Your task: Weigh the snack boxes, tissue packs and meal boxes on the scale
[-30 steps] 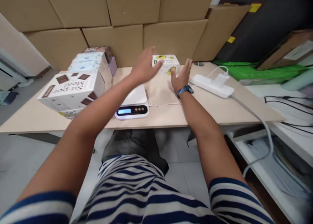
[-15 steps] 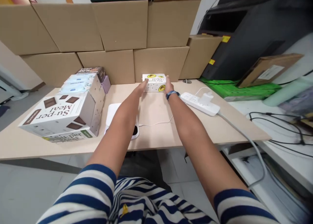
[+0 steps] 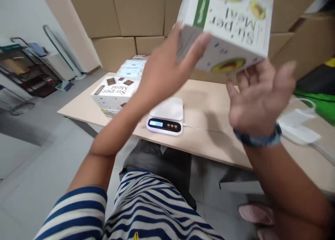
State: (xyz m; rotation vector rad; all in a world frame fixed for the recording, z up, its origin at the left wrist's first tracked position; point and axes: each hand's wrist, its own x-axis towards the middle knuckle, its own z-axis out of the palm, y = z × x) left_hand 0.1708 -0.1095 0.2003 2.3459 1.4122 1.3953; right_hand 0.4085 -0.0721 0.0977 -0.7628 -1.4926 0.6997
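Note:
A white Su-per Meal box with avocado pictures is raised high, close to the camera and tilted. My left hand presses its fingers against the box's left face. My right hand, with a blue watch at the wrist, is under the box's lower right edge, fingers spread and touching it. The box is carried between the two hands, above the beige table. The top of the box runs out of the picture.
A white digital scale with a lit display sits near the table's front edge. White Su-per Meal boxes with chocolate pictures lie stacked at the left. A white power strip lies at the right. Cardboard boxes line the back; a metal rack stands far left.
Both hands reached the avocado box at the back of the table, took it and lifted it up toward the camera. The view swung to the left.

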